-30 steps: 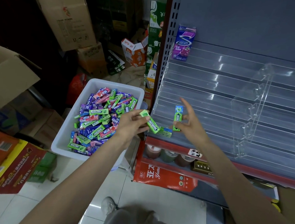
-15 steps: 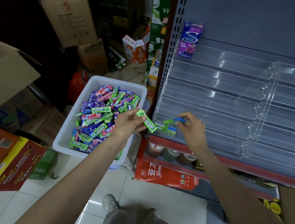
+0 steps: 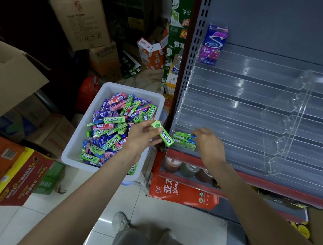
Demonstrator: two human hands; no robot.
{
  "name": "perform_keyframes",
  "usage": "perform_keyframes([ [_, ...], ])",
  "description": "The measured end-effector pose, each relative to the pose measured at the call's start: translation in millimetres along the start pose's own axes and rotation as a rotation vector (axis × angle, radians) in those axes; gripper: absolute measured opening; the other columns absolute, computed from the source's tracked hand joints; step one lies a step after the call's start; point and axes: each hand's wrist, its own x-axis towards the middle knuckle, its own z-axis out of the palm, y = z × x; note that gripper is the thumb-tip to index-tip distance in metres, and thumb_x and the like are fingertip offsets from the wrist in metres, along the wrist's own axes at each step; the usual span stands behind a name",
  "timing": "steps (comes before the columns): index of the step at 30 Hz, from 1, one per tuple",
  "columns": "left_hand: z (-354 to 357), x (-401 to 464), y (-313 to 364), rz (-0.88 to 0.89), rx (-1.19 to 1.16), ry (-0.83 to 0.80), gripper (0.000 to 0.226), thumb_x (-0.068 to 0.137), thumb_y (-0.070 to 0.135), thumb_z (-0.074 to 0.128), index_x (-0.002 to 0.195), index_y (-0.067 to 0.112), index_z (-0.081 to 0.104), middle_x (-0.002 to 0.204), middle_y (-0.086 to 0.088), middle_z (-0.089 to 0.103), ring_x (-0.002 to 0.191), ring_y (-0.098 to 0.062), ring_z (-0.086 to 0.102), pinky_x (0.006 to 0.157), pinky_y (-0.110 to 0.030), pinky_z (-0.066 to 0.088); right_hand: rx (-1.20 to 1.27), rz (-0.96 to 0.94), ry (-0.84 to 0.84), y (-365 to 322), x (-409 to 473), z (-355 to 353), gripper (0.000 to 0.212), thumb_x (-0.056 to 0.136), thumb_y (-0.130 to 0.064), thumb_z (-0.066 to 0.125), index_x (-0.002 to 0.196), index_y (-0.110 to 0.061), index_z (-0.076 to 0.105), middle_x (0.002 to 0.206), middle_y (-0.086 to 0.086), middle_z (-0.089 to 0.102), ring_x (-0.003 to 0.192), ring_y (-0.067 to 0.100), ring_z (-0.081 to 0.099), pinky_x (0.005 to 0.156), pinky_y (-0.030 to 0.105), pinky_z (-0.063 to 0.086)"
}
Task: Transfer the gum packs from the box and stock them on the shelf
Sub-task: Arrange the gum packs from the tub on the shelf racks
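Now you are in the placing step: your right hand (image 3: 208,145) lays a green pack (image 3: 184,134) flat on top of the small stack of green packs (image 3: 184,143) in the lowest channel of the clear shelf (image 3: 235,112), at about 3 o'clock from the box. Its fingers are curled over the right end of that pack, but they hide the contact, so I cannot tell if they pinch it or only press it down. Your left hand (image 3: 142,138) pinches another Doublemint pack (image 3: 162,134) between thumb and fingers; this pack is tilted, its lower end just beside the stack, and it waits above the right rim of the white box (image 3: 72,144). The box is on the floor at 9 o'clock from the shelf and is full of mixed green, purple and pink packs, so I judge the task is only at its beginning. A purple pack (image 3: 213,46) stands alone at 12 o'clock on the top row. For the next move, I think you need to free the right hand, turn the left pack level with the channel, and set it on or beside the stack without pushing the others out of line.
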Motion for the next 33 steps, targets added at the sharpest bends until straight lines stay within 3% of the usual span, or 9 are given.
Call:
perform_keyframes([
  [3, -0.7, -0.7, -0.2, 0.001, 0.003, -0.005, 0.032, 0.089, -0.001, 0.058, 0.121, -0.001, 0.059, 0.099, -0.019, 0.059, 0.084, -0.017, 0.065, 0.066, -0.021, 0.058, 0.013, -0.033, -0.030, 0.3, 4.3, 3.2, 0.049, 0.083, 0.010, 0.058, 0.125, -0.014, 0.057, 0.116, 0.005, 0.060, 0.096, 0.022, 0.061, 0.077, 0.029, 0.053],
  [8, -0.2, -1.3, -1.5, -0.004, 0.001, -0.003, 0.031, 0.089, -0.002, 0.058, 0.120, 0.000, 0.060, 0.091, -0.012, 0.063, 0.084, -0.017, 0.065, 0.067, -0.021, 0.058, 0.152, -0.015, -0.097, 4.3, 7.0, 5.0, 0.034, 0.091, 0.003, 0.052, 0.121, -0.012, 0.058, 0.117, 0.007, 0.057, 0.090, 0.026, 0.063, 0.077, 0.033, 0.055],
  [13, 1.8, -2.3, -2.5, -0.007, 0.006, -0.007, 0.030, 0.089, -0.001, 0.058, 0.119, -0.001, 0.060, 0.092, -0.012, 0.064, 0.085, -0.018, 0.065, 0.068, -0.021, 0.058, 0.052, -0.028, -0.097, 5.1, 5.2, 5.1, 0.038, 0.091, 0.001, 0.053, 0.123, -0.020, 0.055, 0.116, 0.003, 0.059, 0.092, 0.023, 0.062, 0.071, 0.032, 0.054],
  [17, 4.2, -1.3, -0.4, -0.006, 0.012, 0.003, 0.029, 0.089, -0.001, 0.058, 0.118, 0.000, 0.060, 0.096, -0.015, 0.062, 0.085, -0.018, 0.065, 0.067, -0.020, 0.058, 0.091, -0.029, -0.126, 6.9, 4.6, 7.0, 0.043, 0.090, 0.003, 0.053, 0.127, -0.019, 0.055, 0.120, 0.004, 0.059, 0.100, 0.021, 0.059, 0.076, 0.029, 0.053],
  [24, 11.8, -2.1, 0.6, 0.006, -0.032, 0.009, 0.023, 0.088, -0.002, 0.058, 0.110, 0.002, 0.060, 0.085, -0.008, 0.064, 0.085, -0.016, 0.065, 0.070, -0.020, 0.058, 0.048, -0.036, -0.112, 8.2, 3.2, 3.3, 0.047, 0.090, 0.002, 0.054, 0.132, -0.021, 0.051, 0.124, 0.001, 0.054, 0.102, 0.020, 0.059, 0.078, 0.031, 0.053],
  [33, 22.0, -3.3, 1.8, -0.003, -0.074, 0.004, 0.018, 0.090, -0.004, 0.055, 0.095, 0.013, 0.060, 0.080, -0.007, 0.065, 0.064, -0.006, 0.067, 0.071, -0.020, 0.057, 0.038, -0.063, -0.093, 6.1, 4.5, 1.4, 0.042, 0.089, 0.001, 0.056, 0.127, -0.018, 0.056, 0.118, 0.002, 0.055, 0.110, 0.019, 0.051, 0.080, 0.030, 0.052],
])
